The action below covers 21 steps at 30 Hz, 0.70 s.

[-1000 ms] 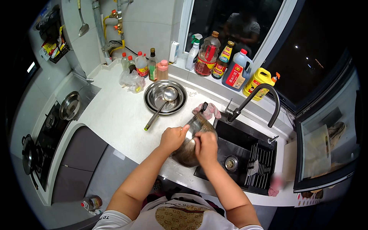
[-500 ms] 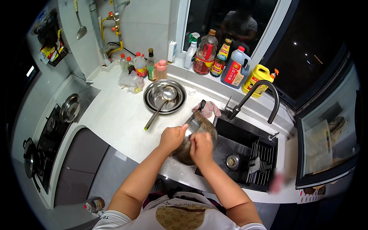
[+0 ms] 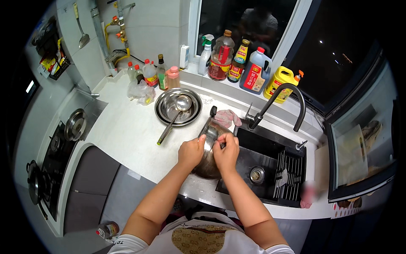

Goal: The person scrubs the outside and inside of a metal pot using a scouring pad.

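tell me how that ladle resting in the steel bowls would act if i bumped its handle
The ladle looks like stiff metal, so it would likely pivot rather than bend. Its long handle juts past the rim of the stacked bowls onto the counter, so a bump could probably lever the scoop up or slide it on the smooth steel.

Silver pot [image 3: 210, 157] gleams, white worktop [image 3: 127, 131], black sink [image 3: 270, 169], pink cloth [image 3: 227, 117], yellow jug [image 3: 281, 80] behind.
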Each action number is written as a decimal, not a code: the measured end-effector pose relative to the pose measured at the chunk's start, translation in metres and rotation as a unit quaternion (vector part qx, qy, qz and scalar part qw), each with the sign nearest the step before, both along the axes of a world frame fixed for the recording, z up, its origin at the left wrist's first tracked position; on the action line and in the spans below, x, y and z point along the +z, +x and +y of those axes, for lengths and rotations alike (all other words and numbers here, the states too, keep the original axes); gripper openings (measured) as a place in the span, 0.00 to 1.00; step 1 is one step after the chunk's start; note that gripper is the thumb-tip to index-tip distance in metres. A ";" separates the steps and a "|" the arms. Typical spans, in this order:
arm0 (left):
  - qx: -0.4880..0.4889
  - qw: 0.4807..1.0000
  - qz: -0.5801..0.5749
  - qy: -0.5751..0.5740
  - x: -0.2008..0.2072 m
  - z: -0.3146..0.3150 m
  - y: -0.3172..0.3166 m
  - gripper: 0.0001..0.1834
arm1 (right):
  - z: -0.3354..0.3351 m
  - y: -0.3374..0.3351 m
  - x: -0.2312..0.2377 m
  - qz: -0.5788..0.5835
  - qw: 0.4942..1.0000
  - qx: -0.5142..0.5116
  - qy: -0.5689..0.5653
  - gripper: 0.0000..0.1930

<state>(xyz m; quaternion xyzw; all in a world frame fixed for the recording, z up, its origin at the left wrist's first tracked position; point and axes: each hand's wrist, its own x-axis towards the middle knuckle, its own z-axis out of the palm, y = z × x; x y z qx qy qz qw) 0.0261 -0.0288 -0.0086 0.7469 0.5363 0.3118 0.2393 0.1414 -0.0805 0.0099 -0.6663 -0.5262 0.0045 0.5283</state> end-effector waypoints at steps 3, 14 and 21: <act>0.000 1.000 -0.004 0.013 -0.002 -0.001 0.006 0.30 | 0.004 0.008 -0.003 0.015 1.000 -0.021 -0.004 0.05; -0.012 1.000 -0.010 0.021 -0.007 -0.007 -0.006 0.29 | 0.050 0.031 -0.002 0.077 0.991 -0.059 -0.097 0.03; -0.045 0.998 -0.045 0.009 -0.008 0.001 -0.011 0.25 | -0.003 -0.007 -0.008 -0.023 0.995 0.058 0.073 0.04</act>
